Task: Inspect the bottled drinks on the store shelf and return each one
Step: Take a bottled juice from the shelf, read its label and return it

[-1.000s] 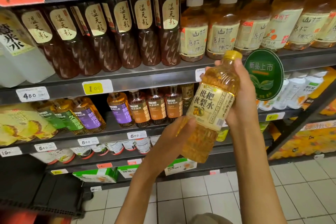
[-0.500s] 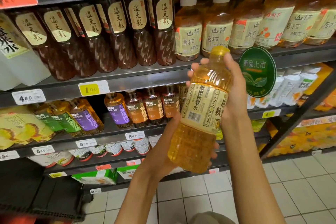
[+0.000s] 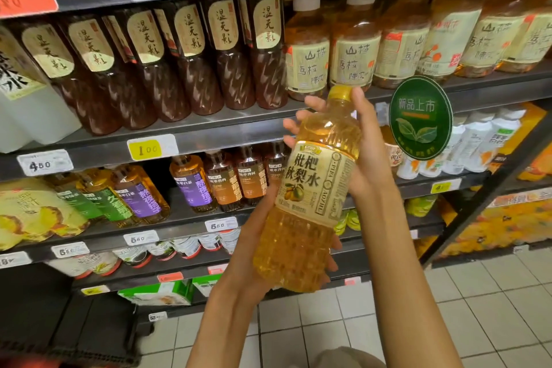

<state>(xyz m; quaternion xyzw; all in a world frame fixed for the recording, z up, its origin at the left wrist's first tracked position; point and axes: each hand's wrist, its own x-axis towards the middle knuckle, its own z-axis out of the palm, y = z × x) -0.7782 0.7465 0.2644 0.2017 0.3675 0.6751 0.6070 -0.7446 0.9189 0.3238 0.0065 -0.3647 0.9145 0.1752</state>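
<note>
Checking the label: both hands grip the amber bottle (image 3: 310, 188), right hand (image 3: 366, 155) up top, left hand (image 3: 254, 251) underneath. Next it probably goes back on the shelf (image 3: 209, 131) at 10 o'clock.

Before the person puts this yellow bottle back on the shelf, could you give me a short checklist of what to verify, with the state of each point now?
1. Bottle held firmly: ok. The right hand grips the upper part and the left hand supports the lower part.
2. Yellow cap in place: ok.
3. Front label facing the camera and readable: ok.
4. No leak or dent on the bottle: cannot tell; the back side is hidden.
5. Free slot on the shelf for this drink: cannot tell; no matching bottles or gap are clearly visible.
6. Green round sign near the right hand, not touched: ok.
</note>
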